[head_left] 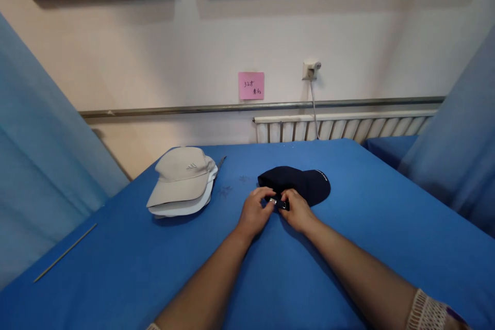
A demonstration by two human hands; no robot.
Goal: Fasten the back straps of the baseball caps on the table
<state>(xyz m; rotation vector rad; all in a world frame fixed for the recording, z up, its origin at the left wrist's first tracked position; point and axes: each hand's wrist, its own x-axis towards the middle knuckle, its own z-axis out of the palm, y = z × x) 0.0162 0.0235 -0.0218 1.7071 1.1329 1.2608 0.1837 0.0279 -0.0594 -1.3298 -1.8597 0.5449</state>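
A dark navy baseball cap [299, 181] lies on the blue table cover, its brim pointing right and its back strap toward me. At the strap's metal buckle [273, 201], my left hand [256, 211] pinches the strap between thumb and fingers. My right hand [297, 210] grips the same strap just right of the buckle, close to the cap's edge. Both hands are closed and nearly touching each other. To the left sits a stack of light caps [181, 172], a beige one on top and white beneath; neither hand touches it.
A thin stick [65, 252] lies near the table's left edge. Blue curtains [42, 154] hang on both sides. Behind the blue-covered table [185, 278] are a radiator [348, 126], a metal rail, a wall socket [310, 70] with a cord, and a pink note [251, 85].
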